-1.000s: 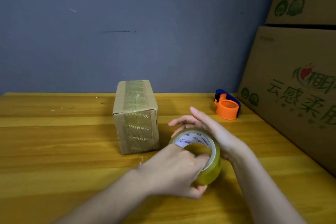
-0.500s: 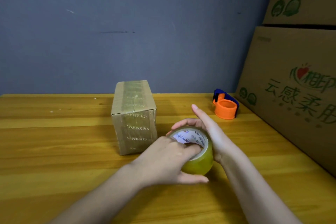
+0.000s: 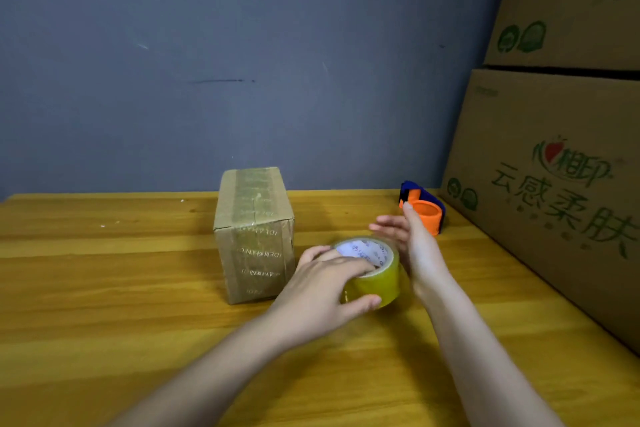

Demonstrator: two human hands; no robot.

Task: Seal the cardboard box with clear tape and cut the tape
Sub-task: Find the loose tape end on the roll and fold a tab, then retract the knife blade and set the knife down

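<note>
A small cardboard box (image 3: 254,236) stands upright on the wooden table (image 3: 104,288), with tape bands over its top and front. Just right of it lies a roll of clear yellowish tape (image 3: 372,272), flat on the table. My left hand (image 3: 322,295) grips the roll, fingers over its top rim and thumb against its near side. My right hand (image 3: 412,239) is behind and right of the roll, fingers spread and off it. An orange and blue tape cutter (image 3: 424,210) sits farther back, its front partly hidden by my right fingertips.
Large printed cardboard cartons (image 3: 554,191) are stacked along the table's right side. A grey-blue wall (image 3: 242,62) rises behind the table's back edge.
My right hand has let go of the tape roll and moved back and right toward the cutter. The roll now rests flat under my left hand.
</note>
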